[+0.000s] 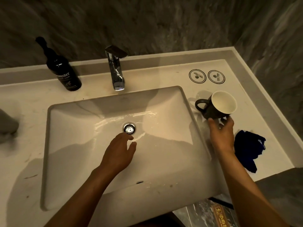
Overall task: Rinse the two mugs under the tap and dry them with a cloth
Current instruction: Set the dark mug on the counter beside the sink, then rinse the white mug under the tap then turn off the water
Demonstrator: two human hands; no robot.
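Observation:
A dark mug (213,110) with a cream inside is tilted on the counter right of the sink, its handle pointing left. My right hand (221,130) grips its base from below. My left hand (119,153) hovers over the sink basin (73,128) near the drain (129,128), fingers relaxed and holding nothing. The chrome tap (116,69) stands behind the basin with no water running. A dark blue cloth (247,149) lies crumpled on the counter right of my right forearm. I see only one mug.
A black pump bottle (63,69) stands at the back left of the counter. Two round paper coasters (206,76) lie at the back right. A grey object (8,123) sits at the far left edge. The wall closes in behind and at the right.

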